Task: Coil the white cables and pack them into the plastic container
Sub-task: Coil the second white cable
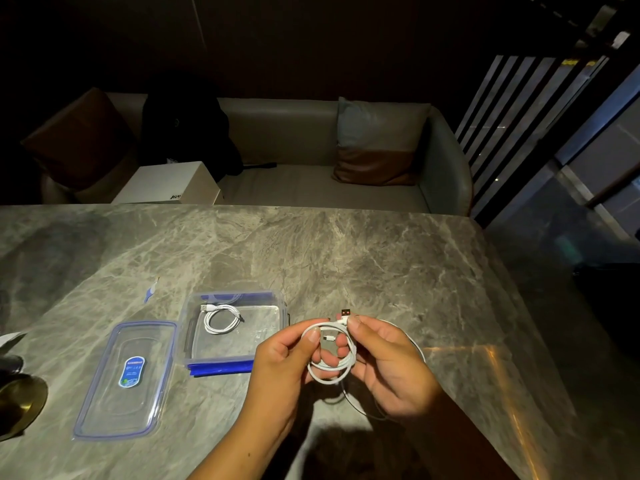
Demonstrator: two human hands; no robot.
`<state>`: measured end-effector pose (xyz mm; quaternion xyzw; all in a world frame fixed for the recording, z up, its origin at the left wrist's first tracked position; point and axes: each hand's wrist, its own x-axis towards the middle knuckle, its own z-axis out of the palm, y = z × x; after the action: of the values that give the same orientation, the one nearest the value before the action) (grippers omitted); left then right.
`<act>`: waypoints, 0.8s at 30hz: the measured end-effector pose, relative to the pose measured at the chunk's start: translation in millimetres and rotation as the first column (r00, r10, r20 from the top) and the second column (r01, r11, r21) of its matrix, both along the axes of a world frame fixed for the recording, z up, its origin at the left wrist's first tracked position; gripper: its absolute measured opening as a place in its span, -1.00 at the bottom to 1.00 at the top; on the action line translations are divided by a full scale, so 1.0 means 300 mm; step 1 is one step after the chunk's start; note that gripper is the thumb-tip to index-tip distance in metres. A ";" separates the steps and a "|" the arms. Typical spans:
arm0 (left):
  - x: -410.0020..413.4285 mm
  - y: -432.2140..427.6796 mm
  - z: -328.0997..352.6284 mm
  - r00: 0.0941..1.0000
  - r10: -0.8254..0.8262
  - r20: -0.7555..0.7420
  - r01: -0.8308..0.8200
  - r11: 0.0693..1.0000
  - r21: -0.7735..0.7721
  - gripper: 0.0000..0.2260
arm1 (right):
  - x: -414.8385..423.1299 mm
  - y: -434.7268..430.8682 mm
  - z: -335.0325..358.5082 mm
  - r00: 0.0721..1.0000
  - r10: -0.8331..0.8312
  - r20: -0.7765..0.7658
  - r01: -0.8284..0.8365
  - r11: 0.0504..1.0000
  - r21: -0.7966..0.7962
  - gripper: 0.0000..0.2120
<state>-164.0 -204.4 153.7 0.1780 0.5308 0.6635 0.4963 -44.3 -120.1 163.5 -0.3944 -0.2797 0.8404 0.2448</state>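
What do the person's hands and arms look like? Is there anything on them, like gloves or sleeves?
No gloves and no sleeves in view. The left hand and right hand are bare, and both forearms are bare down to the picture's bottom edge. I see no rings, watch or bracelets. The fingernails look short and plain. Dim light leaves the lower forearms shadowy.

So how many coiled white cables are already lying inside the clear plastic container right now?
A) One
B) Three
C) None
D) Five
A: a single coiled white cable lies on the floor of the open plastic container, while the second cable is held between the left hand and right hand above the table.
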 end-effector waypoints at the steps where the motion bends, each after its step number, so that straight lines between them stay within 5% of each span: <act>1: 0.002 -0.003 -0.002 1.000 -0.017 -0.011 0.016 1.000 -0.006 -0.79 | 0.001 0.003 -0.007 0.999 -0.005 0.042 0.005 1.000 0.010 -0.82; 8: 0.011 -0.008 -0.040 0.989 0.018 0.145 -0.010 0.998 -0.062 -0.74 | 0.007 0.005 -0.022 0.978 -0.036 0.203 -0.009 0.976 0.218 -0.91; 14: 0.003 -0.012 -0.018 0.969 -0.102 0.223 0.101 0.995 0.017 -0.77 | 0.017 0.007 -0.014 0.976 -0.058 0.208 0.014 0.978 0.207 -0.91; 24: -0.025 -0.010 -0.031 1.000 0.010 -0.013 -0.011 0.998 -0.063 -0.86 | 0.013 -0.007 -0.017 0.974 0.018 0.226 -0.082 0.957 0.278 -0.90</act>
<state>-171.4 -207.4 144.3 0.1638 0.5555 0.6479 0.4948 -40.4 -122.2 158.5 -0.4387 -0.4333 0.7481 0.2452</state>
